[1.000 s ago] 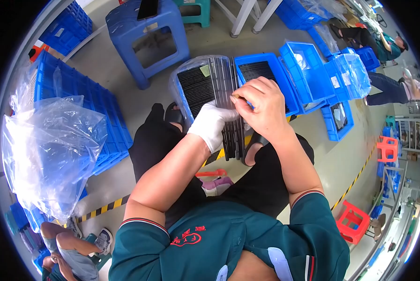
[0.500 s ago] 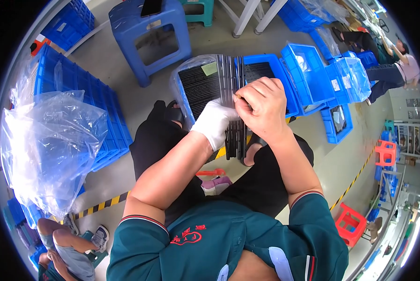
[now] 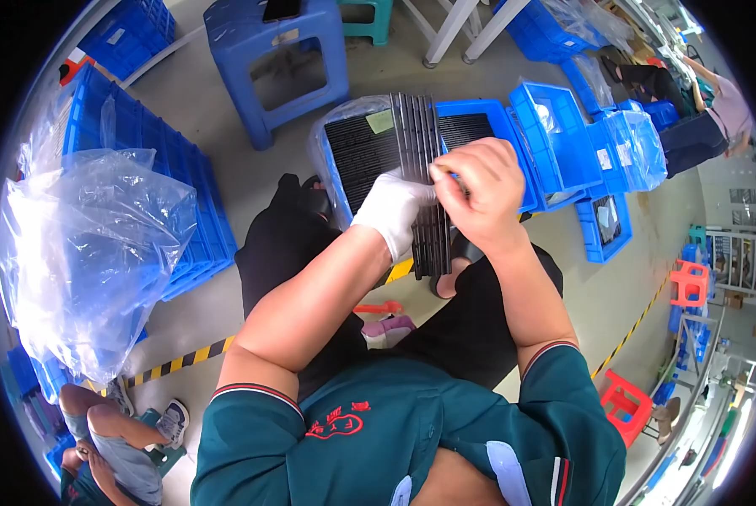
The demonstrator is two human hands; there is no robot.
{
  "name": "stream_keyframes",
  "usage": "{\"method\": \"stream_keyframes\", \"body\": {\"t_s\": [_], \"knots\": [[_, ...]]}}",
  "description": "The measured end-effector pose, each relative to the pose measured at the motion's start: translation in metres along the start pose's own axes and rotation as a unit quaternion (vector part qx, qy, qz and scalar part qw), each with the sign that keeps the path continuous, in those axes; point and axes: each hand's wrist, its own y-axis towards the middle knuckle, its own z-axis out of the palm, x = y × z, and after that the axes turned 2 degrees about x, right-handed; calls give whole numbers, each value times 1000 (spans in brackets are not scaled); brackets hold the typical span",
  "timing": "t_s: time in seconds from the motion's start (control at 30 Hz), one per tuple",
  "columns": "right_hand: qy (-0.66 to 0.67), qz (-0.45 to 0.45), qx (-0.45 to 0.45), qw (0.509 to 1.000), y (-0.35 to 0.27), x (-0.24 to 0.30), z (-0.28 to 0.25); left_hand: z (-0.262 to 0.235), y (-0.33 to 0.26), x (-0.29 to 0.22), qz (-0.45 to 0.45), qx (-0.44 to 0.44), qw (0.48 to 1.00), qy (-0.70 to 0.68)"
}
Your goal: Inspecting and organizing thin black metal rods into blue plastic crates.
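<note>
A bundle of long, thin black strips (image 3: 420, 139) stands between my hands, its strips side by side like a fan. My left hand (image 3: 389, 215), in a white glove, is closed around the bundle's middle. At the bundle's right edge my bare right hand (image 3: 486, 190) has its fingers curled and thumb pressed in; what they pinch, if anything, is hidden. Beyond the hands lies a plastic-lined blue crate with rows of similar black strips (image 3: 352, 152) and a yellow-green paper slip (image 3: 379, 122). Right of it, another blue crate (image 3: 470, 107) holds more such strips.
Blue crates (image 3: 555, 126) stand at the right, some plastic-wrapped. A tall crate stack (image 3: 167, 160) with clear plastic sheeting (image 3: 99, 253) is on the left. A blue stool (image 3: 264, 93) carries a dark flat object. A seated person (image 3: 116, 430) is at lower left; others are far right.
The strips, bunched in separate groups before, now spread more evenly side by side. My right hand has shifted slightly right; my left hand keeps its grip.
</note>
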Motion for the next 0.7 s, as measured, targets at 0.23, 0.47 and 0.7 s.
{"method": "stream_keyframes", "body": {"t_s": [0.23, 0.47, 0.7], "knots": [[190, 253, -2, 949, -9, -6, 2, 17, -13, -12, -31, -8, 999, -44], [211, 264, 45, 940, -12, -10, 5, 9, -8, -7, -17, 6, 999, -30], [-9, 38, 54, 998, -2, -3, 3, 0, -4, 1, 15, 7, 1000, -23]]}}
